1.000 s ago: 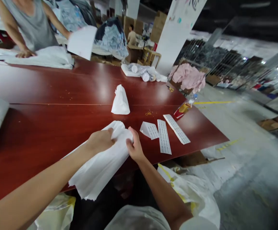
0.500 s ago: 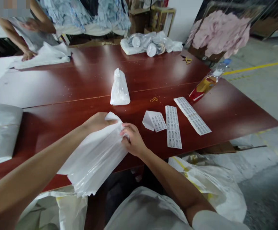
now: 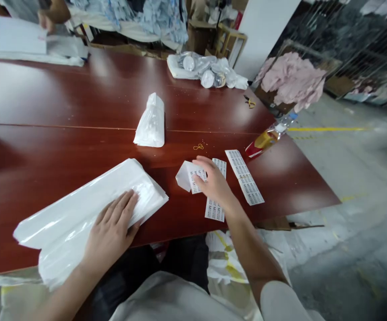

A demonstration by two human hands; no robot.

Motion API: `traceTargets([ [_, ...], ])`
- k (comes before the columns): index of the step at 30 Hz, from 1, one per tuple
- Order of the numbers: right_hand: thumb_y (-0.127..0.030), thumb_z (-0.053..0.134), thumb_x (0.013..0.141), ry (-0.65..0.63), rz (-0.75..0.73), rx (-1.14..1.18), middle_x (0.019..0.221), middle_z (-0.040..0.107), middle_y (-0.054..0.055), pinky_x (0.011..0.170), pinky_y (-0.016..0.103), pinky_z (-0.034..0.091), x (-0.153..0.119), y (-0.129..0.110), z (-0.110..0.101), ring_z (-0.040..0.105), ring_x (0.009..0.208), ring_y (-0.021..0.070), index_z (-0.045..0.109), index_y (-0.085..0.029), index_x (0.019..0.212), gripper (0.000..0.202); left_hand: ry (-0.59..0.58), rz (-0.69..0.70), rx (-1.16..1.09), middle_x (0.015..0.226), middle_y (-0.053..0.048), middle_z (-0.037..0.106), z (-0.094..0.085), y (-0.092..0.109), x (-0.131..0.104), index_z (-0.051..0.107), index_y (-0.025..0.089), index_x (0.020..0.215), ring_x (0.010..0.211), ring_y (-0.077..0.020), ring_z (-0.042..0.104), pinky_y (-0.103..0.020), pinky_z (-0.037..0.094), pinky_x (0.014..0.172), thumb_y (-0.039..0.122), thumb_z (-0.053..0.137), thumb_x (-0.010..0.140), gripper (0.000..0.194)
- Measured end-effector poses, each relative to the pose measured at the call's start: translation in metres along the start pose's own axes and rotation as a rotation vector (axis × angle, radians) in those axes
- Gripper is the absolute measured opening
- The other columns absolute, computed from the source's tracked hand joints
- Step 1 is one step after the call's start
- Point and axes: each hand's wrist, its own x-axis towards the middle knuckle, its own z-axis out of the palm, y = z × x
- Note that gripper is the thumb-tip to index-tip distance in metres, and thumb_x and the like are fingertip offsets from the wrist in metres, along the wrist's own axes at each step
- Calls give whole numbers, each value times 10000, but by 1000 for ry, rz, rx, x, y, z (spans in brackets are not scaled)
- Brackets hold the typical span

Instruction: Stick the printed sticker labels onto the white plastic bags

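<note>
A: How are we placed, nearest first?

B: Our left hand (image 3: 113, 223) lies palm down and flat, fingers stretched out close together, on a stack of white plastic bags (image 3: 69, 209). It is pressing, with nothing gripped. The stack lies slantwise on the table (image 3: 96, 102), its lower end reaching past the near edge.

A: And our right hand (image 3: 215, 183)?

B: That forearm slants in from the near right, and the hand bends over leftward. We see thumb and forefinger apart over the folded label sheet (image 3: 184, 177); we cannot tell whether the fingertips press it. One label strip (image 3: 215, 210) runs beneath the hand, and another strip (image 3: 245, 177) lies to the right.

A: What do we have beyond?

B: Yellow rubber bands (image 3: 198, 146) lie just past the sheet, a bottle (image 3: 263, 140) near the right edge. Further left is a white bag bundle (image 3: 151, 122). On the far side we see yellow-handled scissors (image 3: 251, 104), clear plastic packs (image 3: 189, 63) and, at left, a co-worker's hand (image 3: 47, 21) beside a white sheet (image 3: 13, 35).
</note>
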Motion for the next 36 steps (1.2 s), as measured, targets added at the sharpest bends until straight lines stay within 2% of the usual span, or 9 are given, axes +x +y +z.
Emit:
traceTargets([
  [3, -300, 810, 761, -175, 89, -180, 1487, 537, 110, 1102, 621, 424, 21, 33, -8, 486, 1381, 388, 581, -269, 1411, 690, 41, -48, -50, 1674, -96, 295, 5, 4, -1, 202, 235, 1619, 1514, -325, 329, -500, 274, 1236, 346, 431, 1038, 635],
  [6, -259, 709, 851, -253, 91, -233, 1374, 644, 90, 1084, 565, 456, 12, 24, -7, 595, 1280, 328, 621, -272, 1373, 529, 82, -86, -150, 1650, -79, 353, 3, 4, -1, 310, 249, 1588, 1501, -328, 352, -497, 275, 1237, 393, 448, 1032, 591],
  [11, -358, 740, 862, -373, 96, 77, 1233, 726, 26, 979, 427, 555, -49, -56, -23, 695, 1105, 252, 710, -319, 1237, 378, 169, -127, -574, 1543, -66, 502, -15, -5, -9, 581, 272, 1368, 1408, -307, 478, -458, 373, 1191, 456, 517, 1011, 407],
  [15, -377, 780, 840, -424, 123, 306, 1122, 752, 17, 861, 337, 581, -70, -115, 11, 716, 988, 219, 733, -298, 1187, 359, 226, 80, -1006, 1437, -102, 587, -44, -13, -12, 637, 241, 1291, 1330, -317, 550, -475, 446, 1130, 519, 478, 1022, 418],
  [18, -393, 752, 865, -389, 163, 445, 1052, 759, 25, 774, 299, 582, -69, -139, 56, 719, 912, 204, 717, -251, 1193, 359, 122, 131, -1124, 1283, -99, 687, -57, -17, -14, 642, 242, 1294, 1177, -287, 653, -405, 536, 1015, 553, 613, 953, 462],
  [22, -349, 720, 889, -262, 62, 287, 1020, 755, 26, 775, 299, 569, -62, -149, 87, 700, 877, 195, 725, -248, 1158, 288, 109, -136, -1100, 986, -25, 756, -58, -22, -18, 719, 235, 1051, 913, -190, 710, -273, 562, 836, 446, 617, 979, 245],
  [27, -254, 680, 922, -193, -144, 188, 1086, 763, 23, 876, 300, 564, -49, -144, 94, 712, 975, 193, 734, -274, 1137, 222, 115, -302, -1148, 918, -25, 763, -52, -33, -18, 737, 219, 982, 830, -206, 707, -265, 556, 708, 525, 639, 936, 325],
  [32, -139, 625, 933, -72, -341, 67, 1050, 762, 37, 878, 326, 569, -54, -130, 104, 717, 955, 195, 735, -276, 1078, 228, 45, -346, -1108, 759, 6, 717, -49, -37, -18, 718, 212, 892, 700, -180, 672, -244, 517, 600, 498, 587, 973, 325],
  [36, -146, 673, 892, -31, -318, 88, 1097, 711, 66, 856, 349, 565, -62, -132, 84, 687, 983, 212, 728, -257, 946, 135, 185, -223, -862, 1044, -34, 754, -42, -31, -15, 691, 223, 928, 956, -220, 709, -317, 571, 823, 451, 525, 1018, 296],
])
